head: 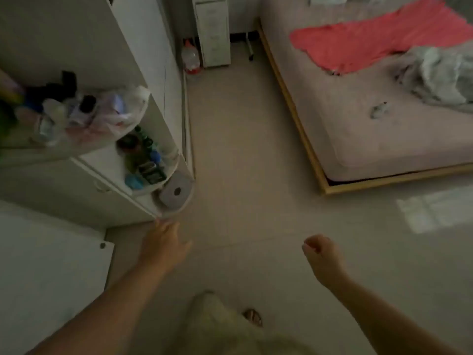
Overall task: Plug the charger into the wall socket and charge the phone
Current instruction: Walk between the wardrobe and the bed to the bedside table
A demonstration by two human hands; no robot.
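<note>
No charger, phone or socket can be made out in this dim, blurred bedroom. The left hand [163, 243] reaches out empty, fingers spread, near a white corner shelf [143, 160]. The right hand [321, 253] is loosely fisted over the tiled floor [250, 162], its contents hidden. A bed [384, 111] lies beyond.

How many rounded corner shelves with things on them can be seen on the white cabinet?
3: the top shelf holds a plastic bag, the middle shelf holds small bottles, and the bottom shelf holds a paper roll. More may be hidden above.
</note>
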